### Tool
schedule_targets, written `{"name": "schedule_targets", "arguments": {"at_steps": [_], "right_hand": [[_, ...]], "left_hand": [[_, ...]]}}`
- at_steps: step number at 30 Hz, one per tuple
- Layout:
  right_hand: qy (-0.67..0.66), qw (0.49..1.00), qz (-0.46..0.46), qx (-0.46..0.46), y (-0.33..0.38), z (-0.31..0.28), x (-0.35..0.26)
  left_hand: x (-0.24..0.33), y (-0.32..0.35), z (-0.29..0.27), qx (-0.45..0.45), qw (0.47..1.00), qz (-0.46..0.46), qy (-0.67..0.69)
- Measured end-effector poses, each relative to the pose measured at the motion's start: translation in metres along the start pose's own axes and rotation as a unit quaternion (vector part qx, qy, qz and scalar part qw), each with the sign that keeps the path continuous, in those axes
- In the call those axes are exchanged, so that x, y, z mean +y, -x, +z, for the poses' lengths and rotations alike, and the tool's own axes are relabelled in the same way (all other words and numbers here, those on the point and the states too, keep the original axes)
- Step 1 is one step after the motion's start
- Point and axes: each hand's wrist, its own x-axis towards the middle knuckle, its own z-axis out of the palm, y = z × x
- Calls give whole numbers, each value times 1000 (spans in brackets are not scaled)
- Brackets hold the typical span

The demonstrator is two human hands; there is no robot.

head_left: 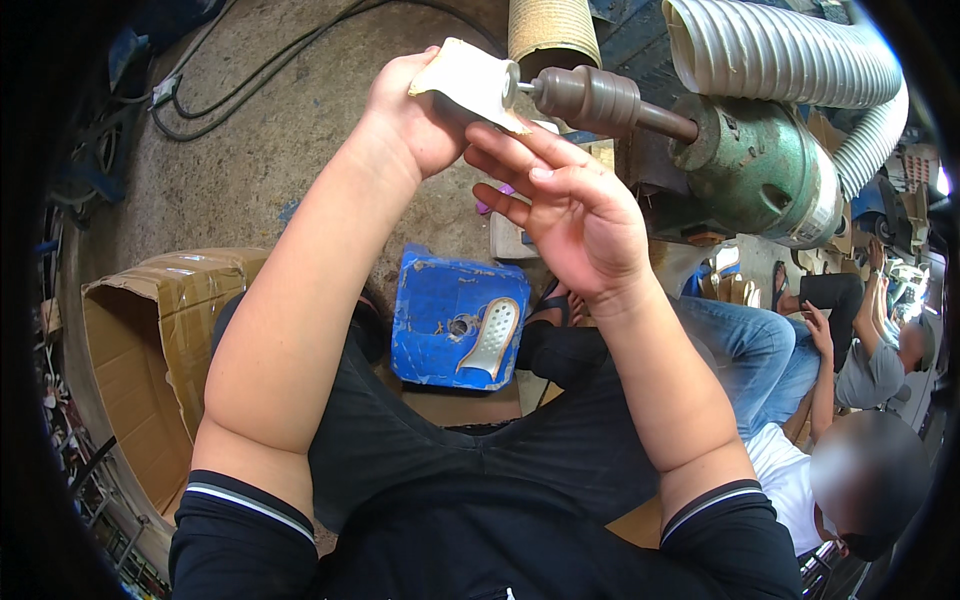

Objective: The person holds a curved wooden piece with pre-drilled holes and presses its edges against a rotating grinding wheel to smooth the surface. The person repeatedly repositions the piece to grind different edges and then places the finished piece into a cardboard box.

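A white curved shell-like piece (pixel 468 82) with rough yellowish edges is held in my left hand (pixel 405 110), whose fingers go behind it and out of sight. Its right edge meets a small round grinding head (pixel 511 84) on the spindle of a green motor (pixel 760 170); whether they touch I cannot tell. Just below the piece is my right hand (pixel 580 205), palm turned up, fingers apart, the fingertips at the lower corner. On a blue stool (pixel 420 300) between my legs lies a white perforated piece (pixel 493 335) with a brown rim.
Left of me stands an open cardboard box (pixel 190 320). Black cable (pixel 265 85) runs over the concrete floor. A ribbed grey hose (pixel 780 60) curves above the motor, and a yellowish duct (pixel 553 35) opens beyond the spindle. At right sit other people, one in jeans (pixel 745 340).
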Motion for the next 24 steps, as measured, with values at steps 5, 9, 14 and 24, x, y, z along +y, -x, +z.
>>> {"name": "schedule_targets", "arguments": {"at_steps": [5,9,14,24], "right_hand": [[-1,1000,-9,7,-3,0,1],[-3,1000,-11,12,-4,1,1],[0,1000,-12,9,-6,0,1],[-13,997,50,65,-7,-12,5]], "left_hand": [[-1,-6,-5,-17,1000,15,2],[-2,-16,-19,-43,999,17,5],[5,-38,-47,-246,962,-80,89],[-11,-26,-42,-162,982,-64,71]]}}
